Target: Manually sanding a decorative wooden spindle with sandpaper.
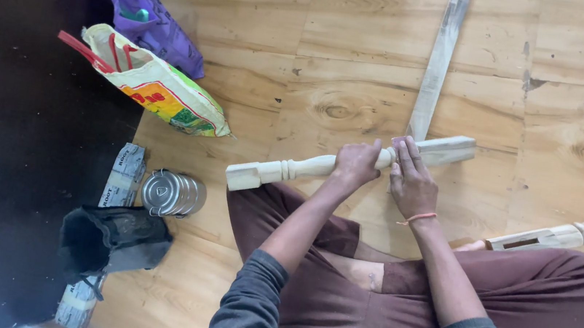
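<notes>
Posture: person seated cross-legged on plywood floor (363,55), grey sleeves, maroon trousers.
Workpiece: turned wooden leg (321,166) — pale, unfinished, lying across the floor just in front of the knees, square block at each end, rounded beads near the left end.
Left hand (356,164): fingers curled shut around the leg's round middle section, clamped on it.
Right hand (412,181): laid flat over the leg just beside the left hand, fingers together and extended, pressing down rather than wrapped; orange thread at the wrist.
Behind the leg: long flat wooden strip (437,60) running up toward the far edge of the floor.
Right edge: second turned leg (562,235), partly behind the right knee.
Left side: steel tiffin container (173,194) on its side, black pouch (111,241), printed sack (158,86) with red handles, purple bag (149,14) — all well apart from the hands.
Far left: dark surface (9,139).
</notes>
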